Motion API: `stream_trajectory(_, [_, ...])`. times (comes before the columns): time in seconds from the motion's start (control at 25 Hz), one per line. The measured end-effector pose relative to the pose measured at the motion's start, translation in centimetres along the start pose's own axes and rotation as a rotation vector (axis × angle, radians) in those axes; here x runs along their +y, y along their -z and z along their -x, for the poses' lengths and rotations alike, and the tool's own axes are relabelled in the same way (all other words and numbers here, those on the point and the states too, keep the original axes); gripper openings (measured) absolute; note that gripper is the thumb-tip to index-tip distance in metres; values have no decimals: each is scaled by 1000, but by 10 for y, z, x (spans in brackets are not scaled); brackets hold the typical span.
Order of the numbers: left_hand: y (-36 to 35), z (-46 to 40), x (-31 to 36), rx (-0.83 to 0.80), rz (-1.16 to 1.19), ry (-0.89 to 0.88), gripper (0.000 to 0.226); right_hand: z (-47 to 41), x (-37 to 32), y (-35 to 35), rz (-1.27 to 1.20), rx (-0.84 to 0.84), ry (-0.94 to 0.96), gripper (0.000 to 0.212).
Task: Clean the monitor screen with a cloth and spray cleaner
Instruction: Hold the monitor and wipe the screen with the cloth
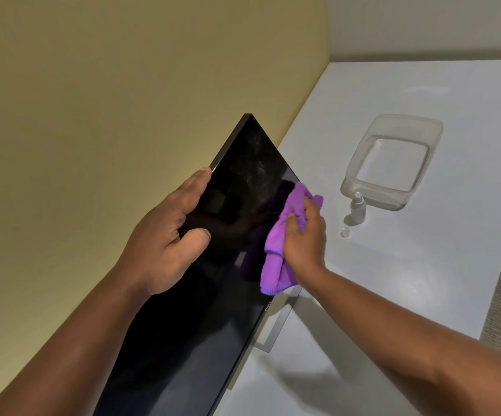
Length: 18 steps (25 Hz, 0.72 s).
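The black monitor (213,295) stands on the white desk with its dark screen facing right, and faint smears show near its top corner. My left hand (165,235) grips the monitor's upper edge, fingers behind it and thumb on the screen. My right hand (303,232) holds a bunched purple cloth (279,253) pressed against the screen near the lower bezel. A small white spray bottle (358,208) stands on the desk to the right of the monitor, and its small clear cap (345,232) lies beside it.
A clear plastic tub (393,163) sits on the white desk (423,265) just behind the spray bottle. The monitor's grey stand base (273,331) rests on the desk. A yellow wall runs behind the monitor. The desk's right edge meets grey carpet.
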<state>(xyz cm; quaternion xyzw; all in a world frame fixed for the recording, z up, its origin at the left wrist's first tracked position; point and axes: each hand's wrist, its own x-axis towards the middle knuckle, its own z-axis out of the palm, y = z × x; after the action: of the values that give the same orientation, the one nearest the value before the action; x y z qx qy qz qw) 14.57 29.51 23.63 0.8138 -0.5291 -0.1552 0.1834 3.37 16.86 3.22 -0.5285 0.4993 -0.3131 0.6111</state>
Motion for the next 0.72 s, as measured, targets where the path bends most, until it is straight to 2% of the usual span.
stream_trajectory(0.04, [0,0,0,0,-5,-3,88,-12,-5,1,4,34,-97,47])
stream_trajectory(0.08, [0,1,0,0,-12,-7,88,-23,-14,0,-8,54,-114,48])
stream_trajectory(0.2, [0,1,-1,2,-31,-13,88,-24,-48,-13,-104,-1,172,49])
stream_trajectory(0.28, [0,1,0,5,-26,-11,88,-10,-40,-14,-118,-61,261,49])
stream_trajectory(0.44, [0,0,2,-4,-17,-10,87,-26,-26,0,-51,35,4,44])
stream_trajectory(0.52, [-1,1,0,4,-31,-14,87,-33,-42,-6,-80,26,81,46])
stream_trajectory(0.64, [0,1,0,10,-35,-16,87,-16,-43,-14,-99,-101,301,48])
stream_trajectory(0.72, [-1,1,2,4,-18,-17,86,-6,-22,-4,-63,-113,256,47])
